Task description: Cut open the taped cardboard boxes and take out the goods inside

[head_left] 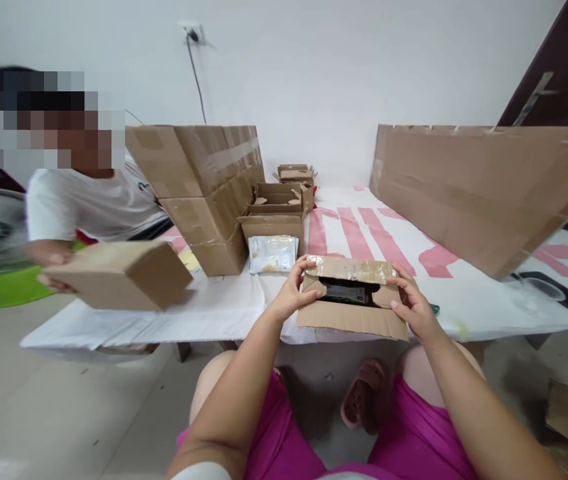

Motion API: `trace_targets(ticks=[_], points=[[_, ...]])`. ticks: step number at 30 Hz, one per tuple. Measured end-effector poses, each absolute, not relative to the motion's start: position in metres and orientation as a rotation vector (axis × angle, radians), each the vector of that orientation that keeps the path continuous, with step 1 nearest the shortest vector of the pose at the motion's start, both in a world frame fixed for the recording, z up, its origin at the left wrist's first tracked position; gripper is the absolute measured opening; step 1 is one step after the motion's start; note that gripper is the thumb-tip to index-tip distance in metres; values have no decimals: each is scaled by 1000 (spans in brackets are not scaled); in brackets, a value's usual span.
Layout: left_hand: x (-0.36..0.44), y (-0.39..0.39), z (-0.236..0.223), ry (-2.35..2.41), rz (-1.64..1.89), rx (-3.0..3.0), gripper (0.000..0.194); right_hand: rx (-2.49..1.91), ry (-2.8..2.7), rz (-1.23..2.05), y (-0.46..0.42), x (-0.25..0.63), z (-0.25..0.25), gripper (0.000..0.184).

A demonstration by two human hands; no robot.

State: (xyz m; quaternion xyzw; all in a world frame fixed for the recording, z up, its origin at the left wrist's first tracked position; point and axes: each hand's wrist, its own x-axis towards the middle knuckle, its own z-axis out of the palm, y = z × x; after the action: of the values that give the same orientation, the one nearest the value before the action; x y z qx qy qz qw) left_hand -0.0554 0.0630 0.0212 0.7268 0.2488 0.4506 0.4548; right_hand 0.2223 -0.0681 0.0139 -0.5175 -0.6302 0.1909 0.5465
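At the front edge of the table, a small cardboard box (351, 321) faces me with its top flaps partly open. A dark gap between the flaps shows a dark packaged item (347, 293) inside, too shaded to name. My left hand (295, 290) grips the left end of the box, thumb on the short flap. Around the right end, the fingers of my right hand (414, 303) are curled, with the thumb on the flap there. Just beyond my left hand, a white printed packet (273, 254) leans against another open box (274, 225).
Taped cartons (219, 167) are stacked at left, beside a row of open boxes (279, 195). A large cardboard panel (479, 193) stands at right, near a black phone-like object (564, 297). At far left, a co-worker's hand (59, 270) holds a closed carton (119, 273).
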Motion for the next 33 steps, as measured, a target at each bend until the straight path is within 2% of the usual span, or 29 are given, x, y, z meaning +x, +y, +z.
trace_targets(ticks=[3, 7, 11, 15, 20, 23, 27, 33], points=[[-59, 62, 26, 592, 1013, 1858, 90, -1186, -1475, 488, -69, 221, 14, 52], [-68, 61, 33, 539, 897, 1941, 115, -1142, -1442, 547, -74, 214, 18, 70], [-81, 61, 36, 463, 785, 2121, 134, -1149, -1444, 548, -78, 207, 21, 77], [-88, 60, 34, 454, 758, 2256, 138, -1183, -1429, 565, -79, 205, 20, 77], [-82, 59, 31, 462, 851, 2145, 133, -1232, -1338, 551, -74, 210, 18, 85], [-68, 55, 25, 464, 1003, 2075, 134, -1292, -1276, 527, -70, 212, 21, 90], [-43, 44, 9, 524, 1237, 1983, 139, -1483, -1276, 311, -63, 215, 28, 92], [-42, 53, 3, 434, 1141, 2002, 144, -1596, -1320, 148, -39, 227, 23, 80]])
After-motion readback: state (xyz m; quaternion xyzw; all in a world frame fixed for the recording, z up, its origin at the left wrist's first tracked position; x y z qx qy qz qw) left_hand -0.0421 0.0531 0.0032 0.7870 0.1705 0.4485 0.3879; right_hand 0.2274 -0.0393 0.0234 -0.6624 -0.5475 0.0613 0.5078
